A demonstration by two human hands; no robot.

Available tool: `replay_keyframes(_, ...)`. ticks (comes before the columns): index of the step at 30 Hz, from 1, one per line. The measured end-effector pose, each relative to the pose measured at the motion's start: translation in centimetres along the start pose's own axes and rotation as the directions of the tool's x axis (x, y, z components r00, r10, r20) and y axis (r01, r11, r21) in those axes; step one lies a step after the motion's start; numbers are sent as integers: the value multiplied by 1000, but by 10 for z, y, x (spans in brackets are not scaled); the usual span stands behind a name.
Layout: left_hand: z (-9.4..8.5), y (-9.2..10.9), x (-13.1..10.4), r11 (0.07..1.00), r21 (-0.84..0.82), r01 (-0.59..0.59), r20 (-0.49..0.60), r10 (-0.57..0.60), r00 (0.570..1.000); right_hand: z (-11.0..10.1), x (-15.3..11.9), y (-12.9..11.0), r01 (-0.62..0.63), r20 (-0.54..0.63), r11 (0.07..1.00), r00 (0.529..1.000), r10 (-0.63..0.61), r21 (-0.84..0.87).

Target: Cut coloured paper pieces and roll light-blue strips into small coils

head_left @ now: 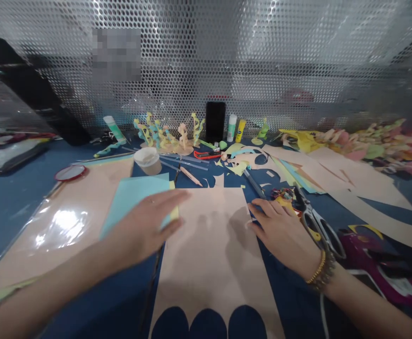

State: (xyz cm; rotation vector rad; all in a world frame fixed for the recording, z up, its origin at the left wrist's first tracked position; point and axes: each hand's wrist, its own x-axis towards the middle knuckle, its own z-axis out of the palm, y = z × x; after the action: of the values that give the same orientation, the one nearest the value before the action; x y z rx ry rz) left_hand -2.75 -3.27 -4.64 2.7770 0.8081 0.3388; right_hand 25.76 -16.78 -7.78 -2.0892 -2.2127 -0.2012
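Observation:
A pale pink sheet of paper [209, 254] lies flat in front of me, with several rounded cut-outs along its near edge. My left hand [145, 221], slightly blurred, hovers at the sheet's upper left edge with fingers stretched and nothing held. Beneath that hand lies a light blue sheet [131, 193] with a yellow edge showing. My right hand [279, 230] rests by the sheet's right edge, fingers spread, fingertips at or near the paper. Scissors [322, 230] lie just beyond the right hand and wrist.
Behind the sheet are a white cup [148, 161], a pencil [190, 176], a red cutter [207, 154], a phone [215, 121] and glue sticks [231, 128]. Paper figures [170, 136] stand farther back. Paper scraps [354, 174] and a magenta glue gun [378, 263] lie right. A plastic-covered stack [60, 221] lies left.

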Motion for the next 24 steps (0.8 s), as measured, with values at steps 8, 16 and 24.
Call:
replay_keyframes(8, 44, 4, -7, 957, 238, -167, 150, 134, 980, 7, 4, -7, 3, -20, 996, 1000, -1, 94)
replay_keyframes(16, 43, -1, 12, 991, 125, -40, 83, 30, 996, -11, 4, 11, -162, -92, 897, 972, 218, 412)
replay_keyframes(24, 32, 9, 34, 314, -897, 311, 166, -412, 896, -15, 26, 38, -229, -161, 687, 876, 454, 689)
